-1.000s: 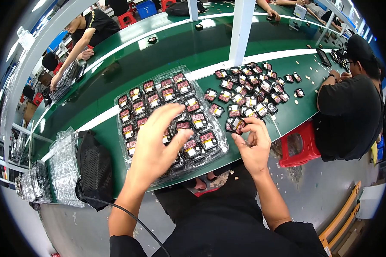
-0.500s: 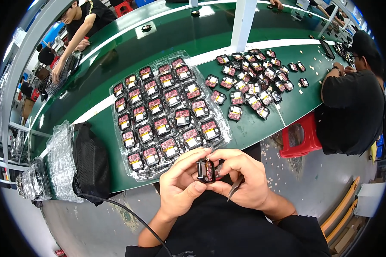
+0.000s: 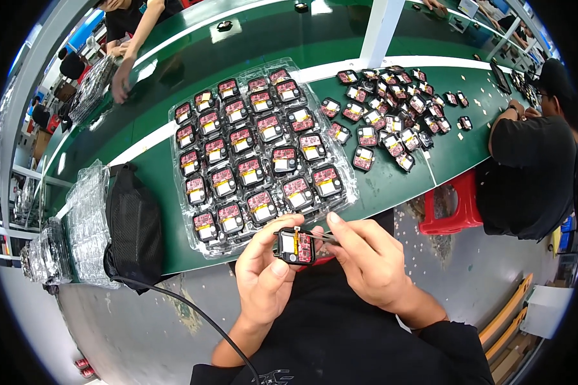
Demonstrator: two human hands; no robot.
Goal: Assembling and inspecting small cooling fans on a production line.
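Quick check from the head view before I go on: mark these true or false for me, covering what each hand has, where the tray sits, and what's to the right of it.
1. The left hand holds a small black square module. True.
2. The right hand is empty. False: it holds a thin tweezer-like tool with its tip at the module.
3. The clear plastic tray of modules lies on the green table. True.
4. The loose modules are piled to the left of the tray. False: they lie to its right.
5. A black bag sits left of the tray. True.
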